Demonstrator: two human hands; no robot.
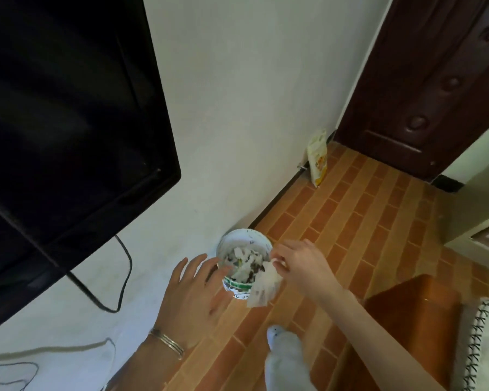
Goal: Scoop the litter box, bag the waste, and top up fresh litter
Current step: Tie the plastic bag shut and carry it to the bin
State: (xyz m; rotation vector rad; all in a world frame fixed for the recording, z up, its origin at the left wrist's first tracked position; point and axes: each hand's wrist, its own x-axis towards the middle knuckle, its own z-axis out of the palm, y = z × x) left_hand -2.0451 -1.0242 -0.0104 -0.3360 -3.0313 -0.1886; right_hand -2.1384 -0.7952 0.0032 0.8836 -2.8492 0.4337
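I see a small white bin on the tiled floor, against the wall, holding scraps of paper and dark waste. Left hand: wide, fingers spread, holding nothing, fingertips at the bin's left rim. Right hand: fingers pinch a thin white bag, crumpled, hanging over the bin's right rim and down its outer side. Grey-socked foot near the bin, on my side. Yellow pouch well beyond the bin, leaning on the wall. Television above and left of the bin.
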